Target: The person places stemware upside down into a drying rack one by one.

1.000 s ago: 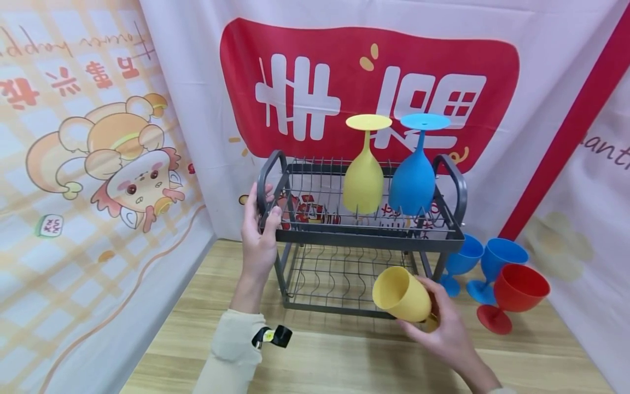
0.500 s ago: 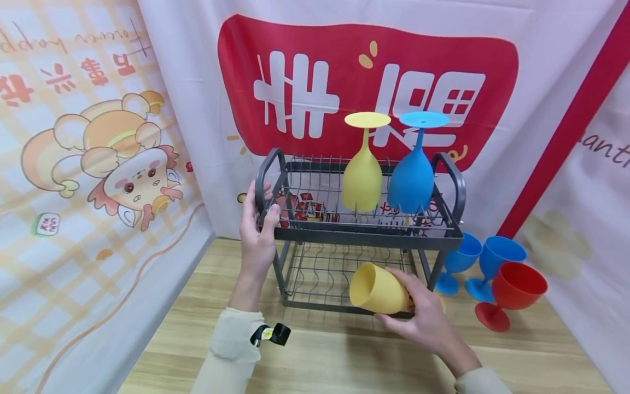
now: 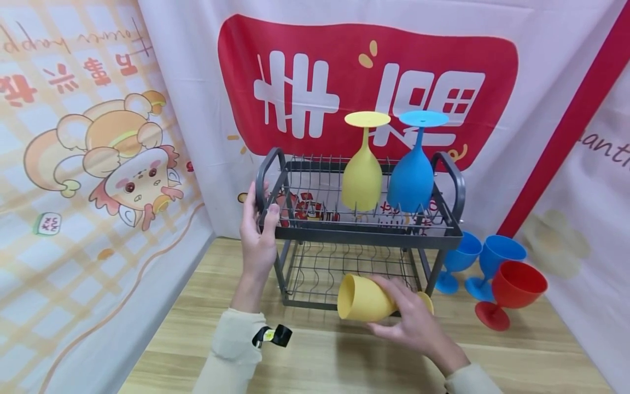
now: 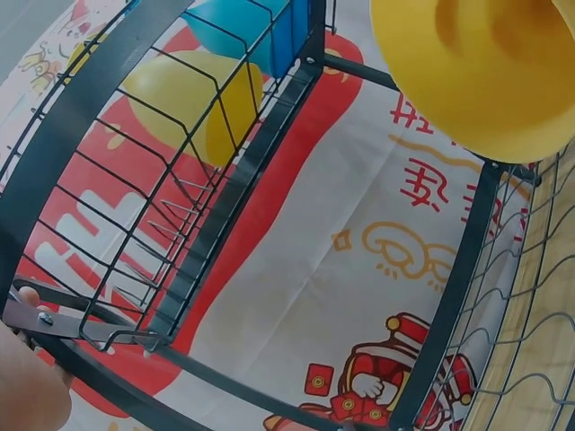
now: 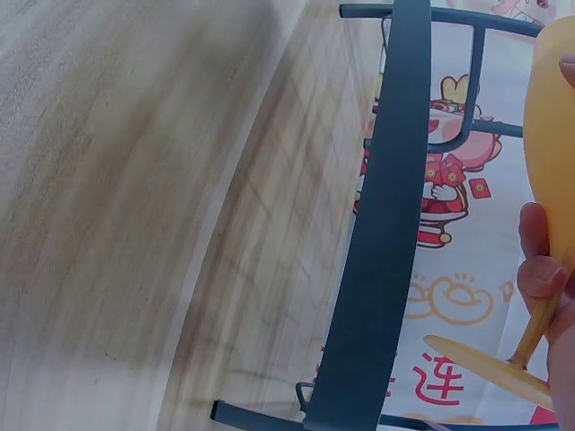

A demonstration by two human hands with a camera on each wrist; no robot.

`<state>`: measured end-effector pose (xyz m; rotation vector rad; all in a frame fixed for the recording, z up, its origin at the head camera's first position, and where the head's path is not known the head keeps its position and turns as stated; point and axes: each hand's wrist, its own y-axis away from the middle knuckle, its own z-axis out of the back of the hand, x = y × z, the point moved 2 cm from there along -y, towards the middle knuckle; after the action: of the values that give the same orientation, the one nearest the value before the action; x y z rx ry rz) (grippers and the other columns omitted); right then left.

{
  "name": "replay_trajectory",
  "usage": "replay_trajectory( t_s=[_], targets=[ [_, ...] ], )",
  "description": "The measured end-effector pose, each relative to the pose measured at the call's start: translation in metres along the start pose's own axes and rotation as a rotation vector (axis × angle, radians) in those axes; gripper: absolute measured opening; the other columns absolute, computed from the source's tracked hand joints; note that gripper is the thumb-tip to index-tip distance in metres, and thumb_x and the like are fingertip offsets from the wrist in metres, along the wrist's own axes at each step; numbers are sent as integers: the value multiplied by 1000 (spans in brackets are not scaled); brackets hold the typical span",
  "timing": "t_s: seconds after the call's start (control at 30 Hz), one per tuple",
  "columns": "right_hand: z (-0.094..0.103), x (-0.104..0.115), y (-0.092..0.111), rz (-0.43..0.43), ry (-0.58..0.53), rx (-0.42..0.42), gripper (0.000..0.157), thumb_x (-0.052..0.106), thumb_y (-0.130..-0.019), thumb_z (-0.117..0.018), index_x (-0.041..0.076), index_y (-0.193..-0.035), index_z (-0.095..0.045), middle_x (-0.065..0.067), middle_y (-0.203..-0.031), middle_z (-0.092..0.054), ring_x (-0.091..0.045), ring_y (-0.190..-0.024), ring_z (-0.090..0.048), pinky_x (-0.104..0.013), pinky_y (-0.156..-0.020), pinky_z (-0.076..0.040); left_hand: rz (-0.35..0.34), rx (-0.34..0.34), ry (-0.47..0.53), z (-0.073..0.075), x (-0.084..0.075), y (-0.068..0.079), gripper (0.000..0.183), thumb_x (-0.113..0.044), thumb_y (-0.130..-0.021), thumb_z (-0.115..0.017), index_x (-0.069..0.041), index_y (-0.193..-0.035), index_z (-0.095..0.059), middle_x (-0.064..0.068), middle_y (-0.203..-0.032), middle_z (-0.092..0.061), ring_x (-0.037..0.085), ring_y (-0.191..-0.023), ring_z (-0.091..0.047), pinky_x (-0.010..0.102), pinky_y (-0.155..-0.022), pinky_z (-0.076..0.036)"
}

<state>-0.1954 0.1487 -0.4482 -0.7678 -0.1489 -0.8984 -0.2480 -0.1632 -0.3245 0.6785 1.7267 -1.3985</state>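
My left hand (image 3: 258, 243) grips the upper left corner of a dark grey two-tier dish rack (image 3: 364, 236), thumb over the front rail. In my right hand (image 3: 415, 320) is a yellow goblet (image 3: 363, 299), lying nearly sideways with its mouth to the left, at the lower tier's front edge. The right wrist view shows fingers (image 5: 542, 274) around the goblet's lower bowl and stem, above its round foot (image 5: 485, 366). On the upper tier, another yellow goblet (image 3: 362, 183) and a blue goblet (image 3: 411, 183) stand upside down, feet up.
Right of the rack, two blue goblets (image 3: 502, 253) and a red goblet (image 3: 519, 285) stand upright on the wooden table (image 3: 305, 355). The lower tier's wavy wire grid (image 3: 320, 271) lies under the upper one. Printed cloth (image 3: 197, 82) hangs behind and at the sides.
My right hand has carried the yellow goblet leftward to the front of the lower tier, tipping it closer to horizontal. My left hand keeps its grip on the rack.
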Motion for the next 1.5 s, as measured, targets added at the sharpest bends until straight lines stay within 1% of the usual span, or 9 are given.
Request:
replay_trajectory(
  t_s=[0.23,0.4,0.53,0.7,0.87,1.0,1.13,1.33,1.5],
  targets=[
    [-4,-2,4,18,11,0,100,40,-66,-100,32,-153,-52,1,-126,-70,-17,-105,-70,-37,-81,-66,22,-94,-89,8,6,15,67,-31,-106,-65,-29,-166,-35,-9,-166,-46,10,-154,-40,49,-129,-34],
    [-2,-3,6,50,15,-9,101,40,-65,-100,30,-154,-53,3,-123,-70,-14,-104,-70,-36,-81,-66,-121,-261,-48,10,13,43,55,-12,-98,-71,-10,-150,-52,2,-145,-62,16,-134,-55,32,-107,-49],
    [1,-3,4,62,2,-12,101,37,-64,-100,31,-154,-52,5,-124,-68,-13,-104,-69,-35,-81,-66,-219,-296,-39,5,25,75,38,-2,-93,-71,4,-128,-59,14,-119,-65,18,-108,-61,20,-87,-52],
    [3,2,1,33,3,19,100,37,-65,-100,35,-153,-52,6,-124,-67,-11,-104,-68,-33,-82,-65,-269,-52,-134,-10,44,111,47,0,-87,-76,2,-131,-60,16,-124,-64,19,-109,-63,22,-87,-56],
    [4,6,0,44,19,45,97,37,-67,-100,31,-152,-53,3,-123,-68,-11,-99,-69,-28,-78,-65,-113,387,-248,-33,50,129,76,-25,-85,-85,-22,-153,-52,4,-157,-52,24,-136,-56,39,-103,-57],
    [4,9,0,62,27,50,94,41,-70,-98,25,-152,-55,1,-125,-69,-11,-97,-71,-23,-76,-63,-21,584,-264,-47,50,134,83,-40,-82,-89,-33,-156,-50,-3,-164,-45,25,-145,-50,48,-107,-55],
    [4,9,1,74,44,45,93,45,-71,-97,23,-151,-56,1,-125,-70,-10,-95,-71,-21,-76,-62,11,642,-274,-53,50,138,75,-41,-82,-90,-37,-149,-56,-4,-158,-50,23,-140,-53,42,-104,-56],
    [5,12,6,52,104,94,94,47,-73,-96,27,-153,-52,2,-124,-68,-8,-92,-69,-22,-74,-61,13,631,-296,-55,54,142,66,-36,-85,-88,-36,-143,-59,-6,-147,-56,19,-129,-58,30,-95,-59],
    [4,16,6,103,197,-17,102,51,-68,-98,22,-154,-52,-6,-140,-63,-23,-120,-64,-49,-98,-60,36,520,-291,-54,57,140,65,-34,-83,-90,-36,-141,-62,-4,-144,-59,20,-126,-59,31,-94,-58]
  ],
)
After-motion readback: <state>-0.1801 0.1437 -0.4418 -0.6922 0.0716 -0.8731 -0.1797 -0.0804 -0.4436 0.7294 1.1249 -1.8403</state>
